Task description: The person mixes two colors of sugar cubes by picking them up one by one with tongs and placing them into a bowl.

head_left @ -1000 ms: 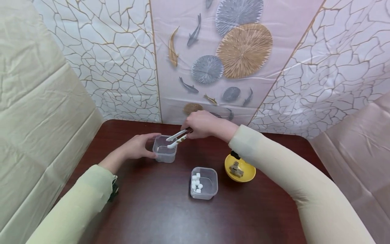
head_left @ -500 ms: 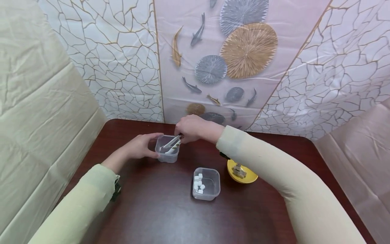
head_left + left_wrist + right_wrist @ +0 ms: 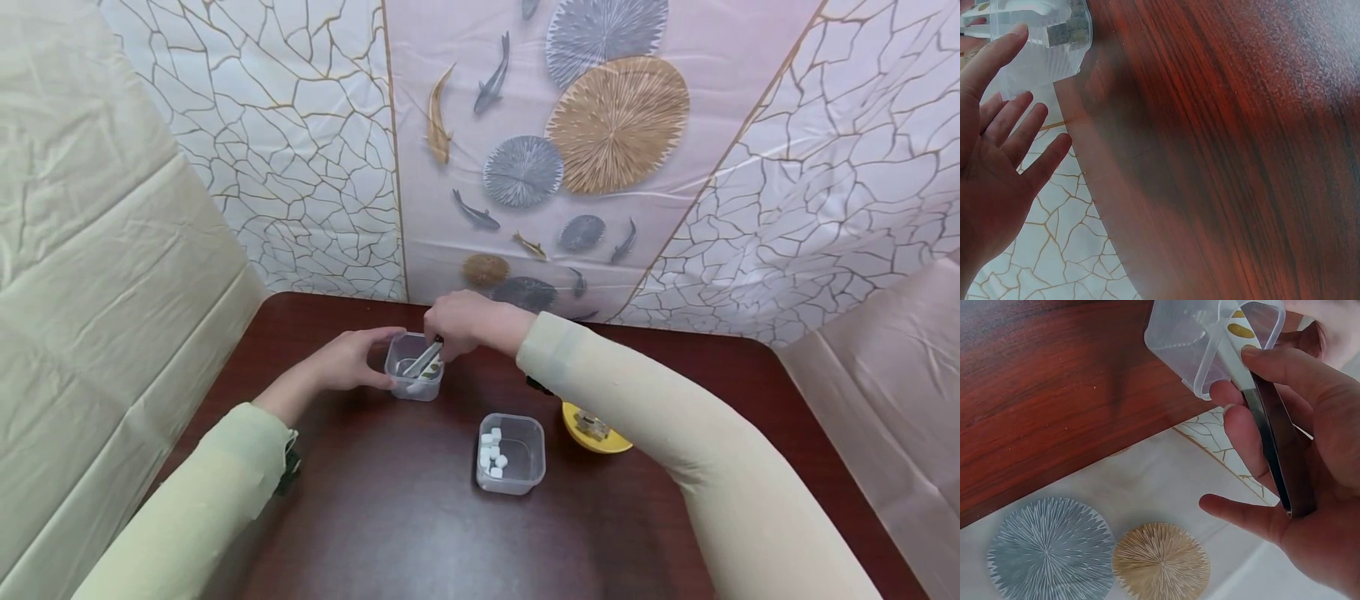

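Note:
At the far left of the table, my left hand (image 3: 341, 360) holds a clear plastic container (image 3: 422, 392) between thumb and fingers; in the left wrist view its outer fingers stretch away from the wall. Greyish-brown cubes (image 3: 1057, 35) show through the plastic there. My right hand (image 3: 463, 323) grips a pair of tongs (image 3: 1277, 434), their metal handle between thumb and fingers. White arms with gold spots reach down inside the container, and the wall partly veils their tips.
Nearer the middle stands a second clear container (image 3: 517, 485) with several white cubes (image 3: 492, 450) along its left side. A yellow bowl (image 3: 598, 445) of brown cubes (image 3: 591, 426) sits to its right, partly under my right sleeve. A patterned cloth (image 3: 337, 167) hangs behind the table.
My right hand has moved left and down, bringing the tongs from above the rim to inside the container. The tong arms have come closer together. My left hand keeps its hold.

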